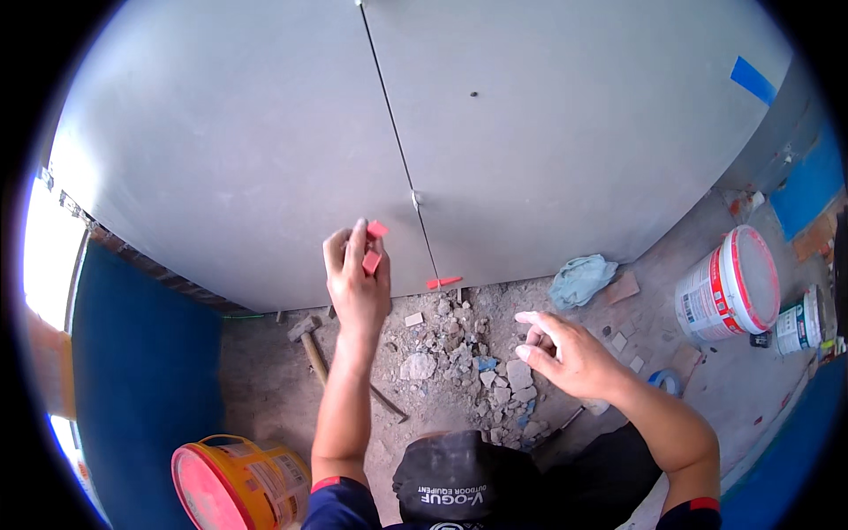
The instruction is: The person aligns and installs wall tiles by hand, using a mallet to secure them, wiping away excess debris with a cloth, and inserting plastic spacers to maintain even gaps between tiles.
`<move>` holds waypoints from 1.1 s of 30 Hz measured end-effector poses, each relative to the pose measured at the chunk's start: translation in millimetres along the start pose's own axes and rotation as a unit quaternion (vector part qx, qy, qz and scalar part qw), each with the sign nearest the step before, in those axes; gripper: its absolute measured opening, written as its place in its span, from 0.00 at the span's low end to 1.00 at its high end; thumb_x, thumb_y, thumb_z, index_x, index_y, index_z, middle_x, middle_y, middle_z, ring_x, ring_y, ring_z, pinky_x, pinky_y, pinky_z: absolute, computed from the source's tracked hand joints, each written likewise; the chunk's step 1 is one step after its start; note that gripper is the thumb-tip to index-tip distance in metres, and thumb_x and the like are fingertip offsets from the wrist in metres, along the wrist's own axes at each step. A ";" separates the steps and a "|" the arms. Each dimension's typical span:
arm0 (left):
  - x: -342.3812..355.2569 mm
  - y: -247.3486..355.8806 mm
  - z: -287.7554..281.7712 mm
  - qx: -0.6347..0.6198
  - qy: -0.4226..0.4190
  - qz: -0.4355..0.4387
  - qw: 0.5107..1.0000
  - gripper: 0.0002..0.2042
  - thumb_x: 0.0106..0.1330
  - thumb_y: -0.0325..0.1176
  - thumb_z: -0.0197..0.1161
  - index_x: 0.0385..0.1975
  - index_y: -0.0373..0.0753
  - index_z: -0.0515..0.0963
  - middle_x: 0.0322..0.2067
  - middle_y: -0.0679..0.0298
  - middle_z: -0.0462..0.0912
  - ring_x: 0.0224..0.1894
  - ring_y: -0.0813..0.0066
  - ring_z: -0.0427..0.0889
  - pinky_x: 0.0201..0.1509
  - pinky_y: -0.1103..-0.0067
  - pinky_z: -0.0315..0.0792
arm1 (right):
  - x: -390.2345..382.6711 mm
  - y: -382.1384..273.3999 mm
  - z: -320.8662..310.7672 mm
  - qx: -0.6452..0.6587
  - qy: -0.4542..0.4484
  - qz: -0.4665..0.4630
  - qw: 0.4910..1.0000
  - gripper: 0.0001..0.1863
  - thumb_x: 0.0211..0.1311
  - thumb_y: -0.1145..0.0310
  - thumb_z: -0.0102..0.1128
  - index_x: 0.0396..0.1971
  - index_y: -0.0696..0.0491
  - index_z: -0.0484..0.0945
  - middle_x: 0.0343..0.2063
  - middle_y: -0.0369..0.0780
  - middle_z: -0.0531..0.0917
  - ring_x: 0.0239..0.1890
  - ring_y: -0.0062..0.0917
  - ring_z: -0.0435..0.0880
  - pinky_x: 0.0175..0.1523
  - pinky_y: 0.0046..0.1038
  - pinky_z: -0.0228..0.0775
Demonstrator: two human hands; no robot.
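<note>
My left hand (358, 278) is closed around red plastic tile-levelling wedges (372, 261), raised in front of the large grey wall tiles (265, 132). To its right, my right hand (570, 353) hangs over the rubble, fingers bent and apart, with nothing visible in it. A narrow dark joint (396, 132) runs down between two tiles. Partway along it sticks out a small white levelling clip (416, 200). Another red wedge (444, 283) lies across the foot of the joint, apart from both hands.
Broken mortar (442, 344) covers the floor below the tiles. A hammer (314, 349) lies left of it, a pale blue rag (583, 281) right. A yellow bucket (256, 481) stands near left, a white bucket (707, 300) at right. Blue panels (146, 344) line the left side.
</note>
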State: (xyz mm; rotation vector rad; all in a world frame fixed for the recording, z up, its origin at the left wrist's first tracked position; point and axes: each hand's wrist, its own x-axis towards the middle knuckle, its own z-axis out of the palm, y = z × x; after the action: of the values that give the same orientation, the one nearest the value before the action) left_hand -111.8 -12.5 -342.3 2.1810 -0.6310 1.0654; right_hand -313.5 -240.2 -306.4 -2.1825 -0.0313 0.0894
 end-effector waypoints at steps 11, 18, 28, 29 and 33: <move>35.4 -36.3 18.1 0.139 0.009 0.294 0.946 0.20 0.53 0.23 0.65 0.48 0.35 0.77 0.38 0.61 0.79 0.32 0.68 0.79 0.31 0.78 0.75 | -7.0 22.8 -12.2 0.033 -0.030 0.031 0.999 0.22 0.66 0.61 0.57 0.54 0.60 0.70 0.32 0.44 0.83 0.35 0.36 0.82 0.43 0.34 0.73; 46.5 -28.7 22.6 0.139 0.018 0.352 0.925 0.15 0.49 0.22 0.66 0.39 0.36 0.81 0.37 0.63 0.78 0.29 0.72 0.76 0.28 0.79 0.73 | -2.6 34.4 -11.3 0.021 -0.037 0.006 0.999 0.21 0.66 0.61 0.56 0.52 0.61 0.72 0.31 0.45 0.83 0.35 0.38 0.83 0.44 0.35 0.73; 70.4 -27.0 15.0 0.041 -0.045 0.369 0.927 0.16 0.48 0.19 0.67 0.40 0.32 0.79 0.35 0.58 0.76 0.29 0.65 0.77 0.31 0.76 0.75 | 19.6 45.7 5.8 0.012 -0.027 -0.009 1.000 0.18 0.66 0.61 0.56 0.45 0.62 0.76 0.30 0.47 0.84 0.34 0.39 0.84 0.41 0.36 0.74; 65.5 -24.8 20.3 0.024 -0.059 0.371 0.926 0.15 0.49 0.19 0.67 0.39 0.32 0.79 0.35 0.57 0.76 0.30 0.64 0.78 0.32 0.75 0.76 | 26.3 46.5 9.7 0.009 -0.009 -0.027 1.000 0.17 0.66 0.61 0.56 0.42 0.61 0.77 0.29 0.47 0.84 0.32 0.39 0.84 0.39 0.36 0.74; 64.1 -19.5 31.3 -0.014 -0.032 0.356 0.934 0.17 0.50 0.20 0.69 0.42 0.32 0.79 0.36 0.57 0.77 0.30 0.64 0.79 0.31 0.74 0.76 | 89.9 17.1 12.6 -0.018 0.014 -0.071 0.997 0.16 0.66 0.61 0.56 0.38 0.60 0.78 0.24 0.47 0.83 0.27 0.39 0.84 0.35 0.36 0.73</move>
State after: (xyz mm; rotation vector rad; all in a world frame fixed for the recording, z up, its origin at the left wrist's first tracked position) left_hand -47.1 -30.4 -311.3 1.9956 -1.5307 1.3141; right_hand -225.0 -234.7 -332.4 -2.2094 -0.1725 -0.0212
